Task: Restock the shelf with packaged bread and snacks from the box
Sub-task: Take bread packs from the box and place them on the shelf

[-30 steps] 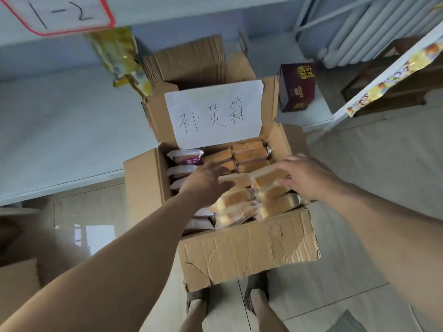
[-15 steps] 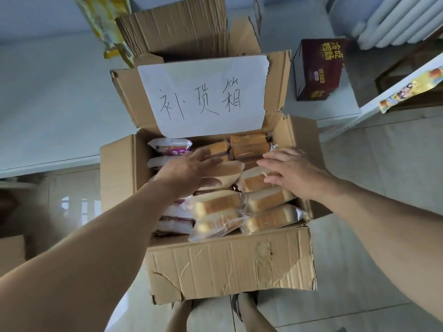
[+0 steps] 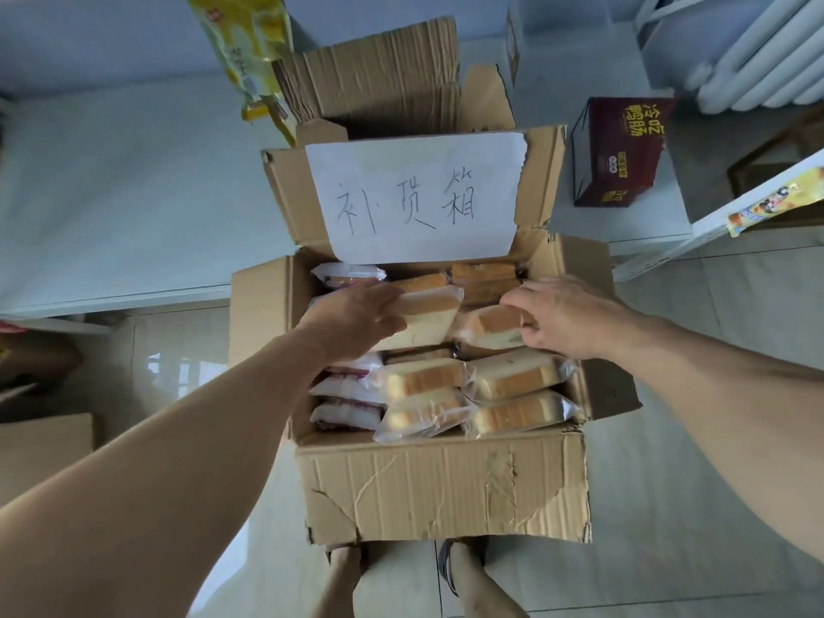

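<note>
An open cardboard box point(image 3: 441, 492) stands on the floor in front of me, with a handwritten paper label point(image 3: 419, 198) on its back flap. It holds several wrapped bread slices on the right and white-and-purple snack packs point(image 3: 348, 412) on the left. My left hand point(image 3: 356, 318) grips a wrapped bread pack point(image 3: 428, 318) lifted above the pile. My right hand point(image 3: 566, 314) holds a second bread pack point(image 3: 490, 327) beside it. More bread packs point(image 3: 512, 376) lie flat near the front.
A white shelf board point(image 3: 111, 207) stretches to the left, with a yellow snack bag point(image 3: 249, 51) hanging above it. A dark red carton point(image 3: 620, 153) sits on a low white shelf at the right. Folded cardboard point(image 3: 379, 69) stands behind the box. My feet are under the box front.
The camera has come closer over the box. Both hands have closed on bread packs, and the left one has tilted its pack up out of the pile.
</note>
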